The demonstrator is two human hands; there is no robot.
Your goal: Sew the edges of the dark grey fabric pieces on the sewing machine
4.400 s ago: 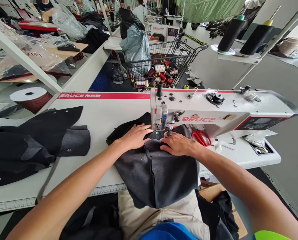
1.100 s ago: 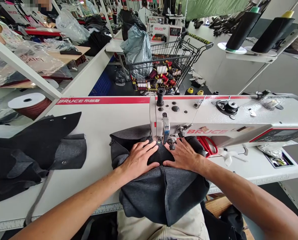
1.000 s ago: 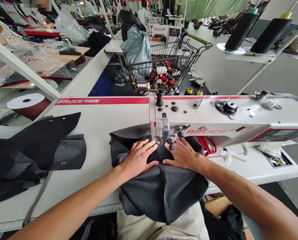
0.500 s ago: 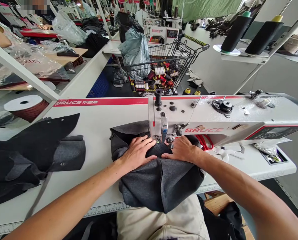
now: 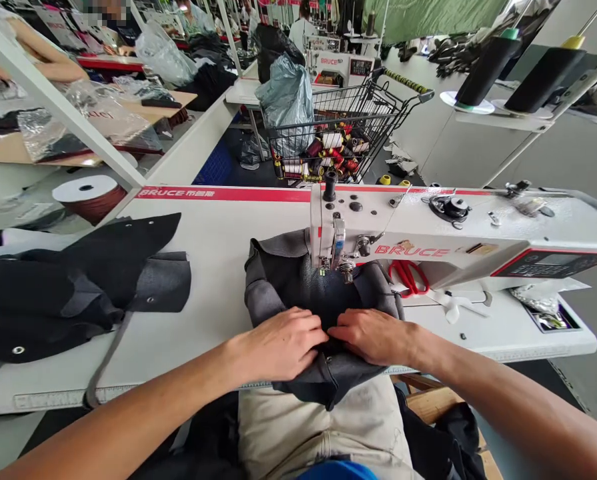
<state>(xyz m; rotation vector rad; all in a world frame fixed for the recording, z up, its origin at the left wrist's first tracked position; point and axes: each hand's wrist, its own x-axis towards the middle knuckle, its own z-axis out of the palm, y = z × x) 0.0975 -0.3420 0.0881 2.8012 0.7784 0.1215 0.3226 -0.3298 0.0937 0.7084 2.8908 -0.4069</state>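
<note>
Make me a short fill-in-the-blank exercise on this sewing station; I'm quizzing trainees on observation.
1. Both hands, left hand and right hand, rest on the dark grey ____.
2. The sewing machine bears the brand name ____.
3. Under the machine's arm lie scissors with ____ handles.
4. The shopping cart behind the table holds spools of ____.

Missing words: fabric; BRUCE; red; thread

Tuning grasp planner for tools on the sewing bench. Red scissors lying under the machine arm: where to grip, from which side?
Take the red scissors by the handle loops, coming in low from the front table edge on the right-hand side. They lie flat on the table under the sewing machine arm, so nothing can come from above; only the loops show, blades hidden behind the gray fabric.
</note>
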